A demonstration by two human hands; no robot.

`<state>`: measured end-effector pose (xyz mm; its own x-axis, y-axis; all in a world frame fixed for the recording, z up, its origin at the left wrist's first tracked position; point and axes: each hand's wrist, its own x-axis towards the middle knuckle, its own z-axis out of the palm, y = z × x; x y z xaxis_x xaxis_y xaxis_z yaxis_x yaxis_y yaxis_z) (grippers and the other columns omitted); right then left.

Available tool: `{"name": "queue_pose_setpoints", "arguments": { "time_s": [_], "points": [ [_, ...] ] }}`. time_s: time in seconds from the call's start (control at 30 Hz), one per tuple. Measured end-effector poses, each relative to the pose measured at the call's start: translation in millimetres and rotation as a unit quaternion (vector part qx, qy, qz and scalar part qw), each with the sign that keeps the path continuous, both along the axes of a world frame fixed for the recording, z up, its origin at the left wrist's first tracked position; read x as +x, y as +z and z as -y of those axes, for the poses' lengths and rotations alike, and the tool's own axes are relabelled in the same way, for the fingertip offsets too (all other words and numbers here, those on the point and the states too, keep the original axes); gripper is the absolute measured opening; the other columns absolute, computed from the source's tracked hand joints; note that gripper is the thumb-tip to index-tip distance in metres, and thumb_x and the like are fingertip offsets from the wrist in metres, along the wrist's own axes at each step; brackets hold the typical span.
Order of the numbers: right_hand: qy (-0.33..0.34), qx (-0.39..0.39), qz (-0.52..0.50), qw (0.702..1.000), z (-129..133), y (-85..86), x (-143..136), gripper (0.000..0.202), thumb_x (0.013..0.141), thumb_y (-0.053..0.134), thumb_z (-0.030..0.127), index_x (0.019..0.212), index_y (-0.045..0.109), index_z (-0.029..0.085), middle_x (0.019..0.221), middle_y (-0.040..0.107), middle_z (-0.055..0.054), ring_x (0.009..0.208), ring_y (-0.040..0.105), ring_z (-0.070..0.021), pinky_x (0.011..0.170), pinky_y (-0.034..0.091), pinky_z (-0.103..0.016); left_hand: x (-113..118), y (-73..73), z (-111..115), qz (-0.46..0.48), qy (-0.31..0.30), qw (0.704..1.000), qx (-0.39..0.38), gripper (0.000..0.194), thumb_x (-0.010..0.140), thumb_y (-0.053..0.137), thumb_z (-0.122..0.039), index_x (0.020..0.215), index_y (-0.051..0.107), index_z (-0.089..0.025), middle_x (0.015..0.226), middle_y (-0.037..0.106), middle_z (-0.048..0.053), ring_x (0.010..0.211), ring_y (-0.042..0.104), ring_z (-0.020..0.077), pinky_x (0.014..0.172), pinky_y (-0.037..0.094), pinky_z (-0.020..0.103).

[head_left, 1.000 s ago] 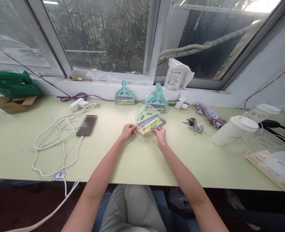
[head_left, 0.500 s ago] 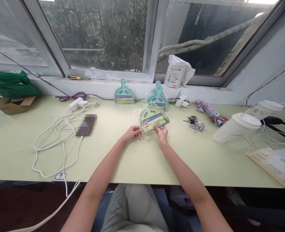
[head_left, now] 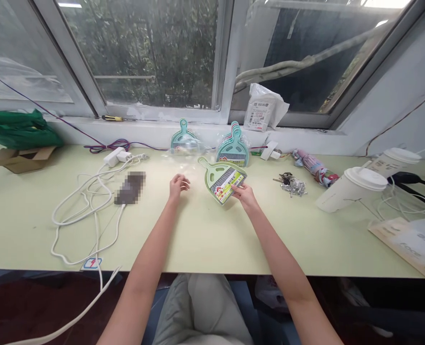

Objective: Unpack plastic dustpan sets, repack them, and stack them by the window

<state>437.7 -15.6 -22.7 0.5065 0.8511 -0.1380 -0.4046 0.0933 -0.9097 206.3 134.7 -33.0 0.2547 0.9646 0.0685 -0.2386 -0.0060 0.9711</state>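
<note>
With the right hand [head_left: 246, 195] pinching the labelled edge of the green mini dustpan-and-brush set [head_left: 222, 179], held just in front of the teal sets [head_left: 233, 147] at the sill, the left hand [head_left: 177, 184], loosely curled beside it, grips nothing; a firm pinch clear of the bristles would best steady it.

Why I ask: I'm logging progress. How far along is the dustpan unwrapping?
Done: the green dustpan set looks out of its clear wrapper, which is beside the left hand. In hand: the right hand holds the set. Left: the teal sets by the sill look bagged.
</note>
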Motion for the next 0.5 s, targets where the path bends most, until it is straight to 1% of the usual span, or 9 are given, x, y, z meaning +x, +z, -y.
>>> {"name": "queue_pose_setpoints", "arguments": {
  "time_s": [0.07,0.1,0.13,0.17,0.27,0.37,0.43,0.47,0.5],
  "points": [
    [0.01,0.003,-0.009,1.0,-2,-3.8,0,0.028,0.065,0.08,0.015,0.089,0.066,0.015,0.084,0.075,-0.004,0.077,0.072,-0.0176,0.071,0.062,-0.028,-17,-0.5,-16,0.041,0.111,0.993,-0.024,0.022,0.083,0.052,-0.042,0.083,0.05,-0.021,0.08,0.067,0.002,0.056,0.06,0.0089,0.051,0.043,0.018],
    [0.008,0.005,-0.016,1.0,-3,-6.3,1,0.028,0.065,0.08,0.016,0.089,0.066,0.016,0.085,0.075,-0.004,0.079,0.072,-0.0178,0.073,0.062,-0.029,-26,-0.4,-23,0.065,0.143,0.987,-0.037,0.021,0.087,0.047,-0.043,0.091,0.051,-0.022,0.091,0.069,0.003,0.065,0.064,0.0095,0.056,0.046,0.018],
    [0.0,0.008,-0.025,1.0,-4,-9.1,1,0.028,0.065,0.08,0.016,0.088,0.065,0.016,0.086,0.075,-0.004,0.08,0.072,-0.0178,0.075,0.061,-0.029,-33,-0.1,-29,0.089,0.153,0.983,-0.053,0.023,0.09,0.041,-0.043,0.1,0.05,-0.024,0.102,0.069,0.005,0.075,0.066,0.0104,0.062,0.049,0.019],
    [-0.012,0.01,-0.035,0.999,-5,-12.1,1,0.027,0.065,0.08,0.016,0.088,0.065,0.017,0.087,0.075,-0.004,0.081,0.072,-0.0176,0.075,0.061,-0.028,-38,0.4,-32,0.11,0.142,0.981,-0.071,0.028,0.093,0.036,-0.044,0.109,0.048,-0.025,0.112,0.067,0.007,0.085,0.067,0.0115,0.068,0.051,0.021],
    [-0.049,0.01,-0.059,0.997,-7,-20.2,0,0.023,0.068,0.077,0.014,0.086,0.064,0.018,0.087,0.075,-0.001,0.08,0.072,-0.0153,0.073,0.061,-0.024,-35,1.2,-30,0.129,0.032,0.984,-0.116,0.045,0.096,0.028,-0.049,0.129,0.04,-0.021,0.128,0.059,0.014,0.103,0.065,0.0158,0.086,0.051,0.03],
    [-0.051,0.005,-0.064,0.997,-7,-24.4,-7,0.021,0.071,0.074,0.011,0.086,0.063,0.019,0.087,0.075,-0.001,0.077,0.072,-0.0133,0.069,0.061,-0.021,-7,-1.1,-7,0.078,-0.119,0.981,-0.129,0.06,0.094,0.03,-0.057,0.138,0.037,-0.015,0.128,0.058,0.019,0.105,0.064,0.0218,0.093,0.049,0.038],
    [-0.031,0.003,-0.058,0.998,-8,-24.7,-16,0.021,0.072,0.073,0.01,0.088,0.063,0.019,0.086,0.075,-0.001,0.076,0.072,-0.0133,0.068,0.061,-0.021,15,-5.4,13,0.036,-0.228,0.963,-0.139,0.068,0.091,0.035,-0.062,0.139,0.038,-0.015,0.125,0.06,0.02,0.103,0.065,0.0265,0.094,0.048,0.045],
    [-0.015,0.004,-0.053,0.998,-9,-24.4,-21,0.021,0.072,0.073,0.01,0.089,0.063,0.019,0.085,0.075,-0.001,0.076,0.072,-0.0133,0.068,0.061,-0.021,25,-8.4,23,0.02,-0.258,0.956,-0.136,0.069,0.088,0.041,-0.062,0.138,0.04,-0.015,0.123,0.061,0.019,0.102,0.065,0.0277,0.093,0.048,0.047],
    [0.0,0.003,-0.047,0.999,-9,-23.8,-25,0.021,0.073,0.073,0.011,0.089,0.063,0.019,0.085,0.075,-0.001,0.076,0.072,-0.0134,0.068,0.061,-0.022,33,-11.8,30,0.009,-0.269,0.955,-0.124,0.068,0.086,0.05,-0.06,0.138,0.041,-0.017,0.124,0.061,0.018,0.103,0.064,0.0278,0.093,0.048,0.047]
  ]
}}
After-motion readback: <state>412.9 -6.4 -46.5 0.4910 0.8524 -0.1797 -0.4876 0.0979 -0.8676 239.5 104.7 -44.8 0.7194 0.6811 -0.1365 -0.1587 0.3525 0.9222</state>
